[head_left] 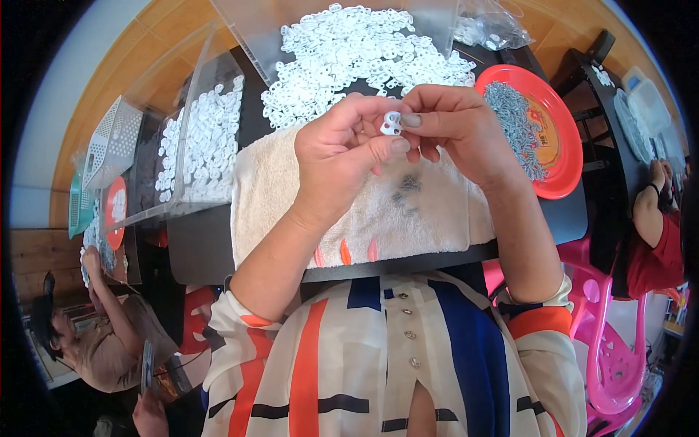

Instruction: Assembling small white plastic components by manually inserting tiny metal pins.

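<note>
My left hand (338, 146) pinches a small white plastic piece (392, 122) with round holes between thumb and fingers. From the other side my right hand (455, 131) is closed, its thumb and fingertips at the piece's right edge. Whether something smaller sits in the right fingers is hidden. Both hands are raised above a beige towel (269, 182) with a dark grey patch (408, 195) on it. Beyond them lies a heap of similar white pieces (357, 58). Right of my right hand, a red plate (568, 146) holds many thin grey metal pieces (513, 120), perhaps screws.
A clear bin (186, 95) of white pieces stands at the left, and another clear container (247, 36) lies behind the heap. At far left a co-worker (109, 320) handles pieces; another person's arm (650, 211) shows at right. A pink chair (611, 357) stands lower right.
</note>
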Tool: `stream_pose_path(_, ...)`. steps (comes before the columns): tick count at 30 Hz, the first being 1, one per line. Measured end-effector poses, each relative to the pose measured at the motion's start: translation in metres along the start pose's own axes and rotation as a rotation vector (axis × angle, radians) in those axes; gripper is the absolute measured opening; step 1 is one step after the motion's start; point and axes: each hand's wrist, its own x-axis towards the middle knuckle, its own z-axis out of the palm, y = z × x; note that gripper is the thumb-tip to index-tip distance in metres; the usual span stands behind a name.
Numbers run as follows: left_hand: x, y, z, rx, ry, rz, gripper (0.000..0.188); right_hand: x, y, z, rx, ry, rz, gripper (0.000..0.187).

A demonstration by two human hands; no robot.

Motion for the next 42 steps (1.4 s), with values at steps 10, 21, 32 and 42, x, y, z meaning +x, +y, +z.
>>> stream_pose_path(10, -0.001, 0.002, -0.002, 0.023, -0.085, 0.133, 0.023, -0.002, -0.002, 0.004, -0.054, -0.018, 0.007, 0.017)
stream_pose_path(21, -0.004, 0.0, -0.001, -0.06, -0.08, 0.239, 0.017, -0.007, -0.002, 0.013, 0.152, -0.033, 0.032, 0.016)
stream_pose_path(32, -0.006, -0.015, -0.008, 0.149, -0.025, 0.361, 0.018, -0.008, -0.002, 0.013, 0.176, -0.036, 0.108, 0.015)
stream_pose_path(42, -0.005, -0.014, -0.008, 0.311, -0.041, 0.469, 0.018, -0.006, 0.002, 0.011, 0.201, -0.052, 0.142, 0.014)
